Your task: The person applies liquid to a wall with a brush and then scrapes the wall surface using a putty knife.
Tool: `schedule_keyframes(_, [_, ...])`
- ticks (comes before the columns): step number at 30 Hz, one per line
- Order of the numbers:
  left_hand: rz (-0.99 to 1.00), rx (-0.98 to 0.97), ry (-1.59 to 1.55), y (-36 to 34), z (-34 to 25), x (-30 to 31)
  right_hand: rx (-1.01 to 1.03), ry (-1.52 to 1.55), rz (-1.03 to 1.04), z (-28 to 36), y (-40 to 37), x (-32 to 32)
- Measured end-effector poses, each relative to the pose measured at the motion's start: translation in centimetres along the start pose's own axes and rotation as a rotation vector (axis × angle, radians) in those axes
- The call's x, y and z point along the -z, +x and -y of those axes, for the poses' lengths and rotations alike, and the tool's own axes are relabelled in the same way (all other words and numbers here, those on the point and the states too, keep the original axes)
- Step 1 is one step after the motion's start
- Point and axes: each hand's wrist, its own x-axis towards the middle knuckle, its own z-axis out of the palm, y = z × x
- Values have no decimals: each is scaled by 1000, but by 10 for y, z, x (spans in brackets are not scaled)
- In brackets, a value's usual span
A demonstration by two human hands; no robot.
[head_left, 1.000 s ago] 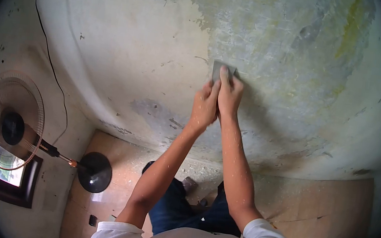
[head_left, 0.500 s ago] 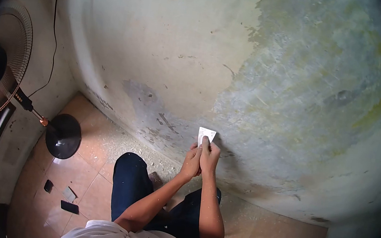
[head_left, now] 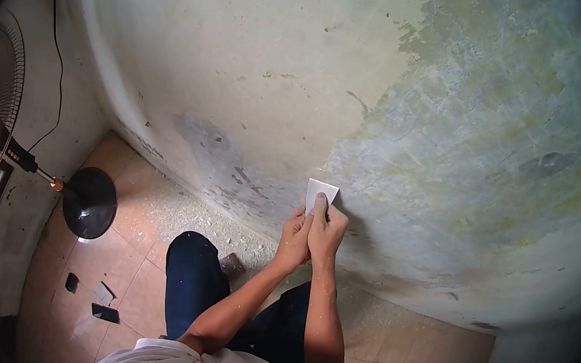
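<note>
A flat, pale scraper blade [head_left: 321,190] meets the wall [head_left: 264,40] at the lower edge of a patch where the paint is gone. My right hand [head_left: 327,228] is wrapped round the scraper, its thumb lying along the flat face. Close beside it, my left hand [head_left: 294,236] is closed on the scraper's lower part, which the fingers hide. Above and right of the blade the bare wall patch [head_left: 456,129] looks grey-green.
A standing fan [head_left: 90,202] is at the left by the corner, with a black cable [head_left: 62,81] above it. Paint flakes [head_left: 219,227] line the wall's foot. A dark phone-like object [head_left: 105,313] and small items lie on the floor tiles [head_left: 135,293].
Both hands and the scraper have moved slightly up the wall, and the blade is tilted differently. The view has shifted a little, so the fan appears farther left.
</note>
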Motion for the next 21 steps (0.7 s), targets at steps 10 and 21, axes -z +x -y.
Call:
schedule_keyframes(10, [-40, 14, 8, -2, -27, 5, -51, 124, 15, 32, 0, -12])
schedule_keyframes(21, [41, -72, 171, 17, -64, 11, 85, 187, -16, 38, 15, -28])
